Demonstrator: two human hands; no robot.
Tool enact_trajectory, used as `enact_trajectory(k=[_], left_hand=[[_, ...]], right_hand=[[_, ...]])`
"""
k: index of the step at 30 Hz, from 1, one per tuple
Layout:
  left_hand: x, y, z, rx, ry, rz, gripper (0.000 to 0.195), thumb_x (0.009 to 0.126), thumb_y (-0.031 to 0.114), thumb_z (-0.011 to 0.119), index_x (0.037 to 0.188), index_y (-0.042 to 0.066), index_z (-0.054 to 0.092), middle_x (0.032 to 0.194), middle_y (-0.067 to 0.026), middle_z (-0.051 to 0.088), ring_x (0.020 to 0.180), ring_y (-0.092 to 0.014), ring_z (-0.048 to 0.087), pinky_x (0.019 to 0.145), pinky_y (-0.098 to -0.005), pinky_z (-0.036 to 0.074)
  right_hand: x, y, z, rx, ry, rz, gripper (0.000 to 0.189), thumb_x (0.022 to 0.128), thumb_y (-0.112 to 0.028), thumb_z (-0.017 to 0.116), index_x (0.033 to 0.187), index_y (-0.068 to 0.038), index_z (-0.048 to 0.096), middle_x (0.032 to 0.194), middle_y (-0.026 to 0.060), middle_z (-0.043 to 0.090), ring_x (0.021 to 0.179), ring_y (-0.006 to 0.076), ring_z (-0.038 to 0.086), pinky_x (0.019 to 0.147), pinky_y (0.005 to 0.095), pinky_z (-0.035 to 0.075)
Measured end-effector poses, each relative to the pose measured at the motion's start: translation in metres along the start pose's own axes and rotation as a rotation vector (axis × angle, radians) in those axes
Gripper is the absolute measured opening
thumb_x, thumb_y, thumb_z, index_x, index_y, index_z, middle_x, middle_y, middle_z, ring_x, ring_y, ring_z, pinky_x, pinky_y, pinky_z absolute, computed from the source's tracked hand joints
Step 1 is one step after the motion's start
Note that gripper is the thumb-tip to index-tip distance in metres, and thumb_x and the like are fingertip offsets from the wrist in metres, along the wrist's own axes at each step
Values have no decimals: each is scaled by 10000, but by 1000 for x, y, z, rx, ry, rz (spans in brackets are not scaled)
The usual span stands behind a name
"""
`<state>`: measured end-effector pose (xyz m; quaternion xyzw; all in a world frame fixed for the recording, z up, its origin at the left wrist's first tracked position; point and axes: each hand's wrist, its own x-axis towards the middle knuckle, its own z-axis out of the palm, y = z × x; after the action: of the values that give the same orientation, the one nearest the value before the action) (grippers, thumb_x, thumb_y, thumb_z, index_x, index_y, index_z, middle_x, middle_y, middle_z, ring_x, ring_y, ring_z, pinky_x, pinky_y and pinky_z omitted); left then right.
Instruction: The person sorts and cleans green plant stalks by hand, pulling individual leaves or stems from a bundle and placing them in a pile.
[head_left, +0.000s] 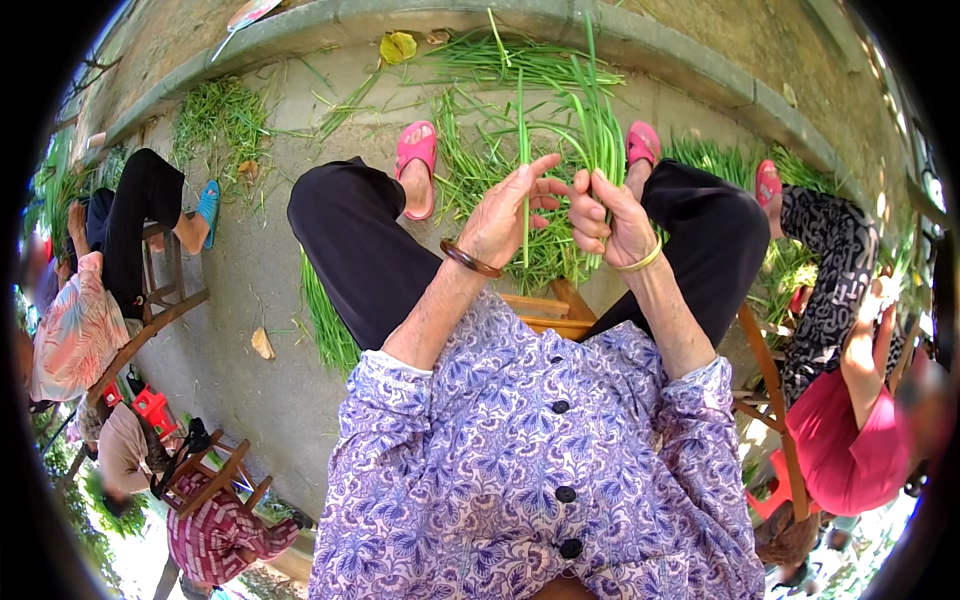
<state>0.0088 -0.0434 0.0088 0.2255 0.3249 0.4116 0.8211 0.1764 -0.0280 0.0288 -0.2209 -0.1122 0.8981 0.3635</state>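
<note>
My left hand (504, 208), with a brown bangle at its wrist, holds a thin green stalk (524, 142) between thumb and fingers; its other fingers are spread. Close beside it, my right hand (613, 219), wearing a pale yellow bangle, grips a bunch of long green leafy stalks (600, 139). The fingertips of the two hands are nearly touching. The bunch points away from me, its lower ends showing below my right fingers. Beneath the hands, a loose heap of green stalks and leaves (480, 161) lies on the pavement between my feet.
More greens (517, 60) lie by the concrete curb (675, 49), with another pile (221, 112) at left and a bundle (326, 319) beside my left leg. A wooden stool (551, 315) is under me. People sit on both sides, near a wooden chair (176, 277) and red stools (154, 411).
</note>
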Motion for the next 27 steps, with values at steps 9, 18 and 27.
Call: enact_trajectory(k=[9,18,27], left_hand=[[-1,2,2,-32,5,49,518,863,434,349,1238,77,334,1030,-30,500,926,-131,461,730,-247,375],[-2,1,3,-22,9,63,534,854,447,364,1240,80,332,1030,-27,496,929,-128,449,743,-265,363],[-1,-3,8,148,153,82,555,868,429,338,1244,21,320,1053,-33,495,932,-100,432,725,-256,333]], right_hand=[[-2,3,-2,47,-130,2,277,898,-270,339,892,-24,466,613,-14,368,406,48,246,330,185,242],[-1,4,-1,-17,-108,1,282,898,-261,342,885,-14,478,692,20,433,399,45,254,325,183,245],[1,8,10,-270,202,-4,280,884,-246,383,921,6,500,857,87,540,408,56,274,335,190,262]])
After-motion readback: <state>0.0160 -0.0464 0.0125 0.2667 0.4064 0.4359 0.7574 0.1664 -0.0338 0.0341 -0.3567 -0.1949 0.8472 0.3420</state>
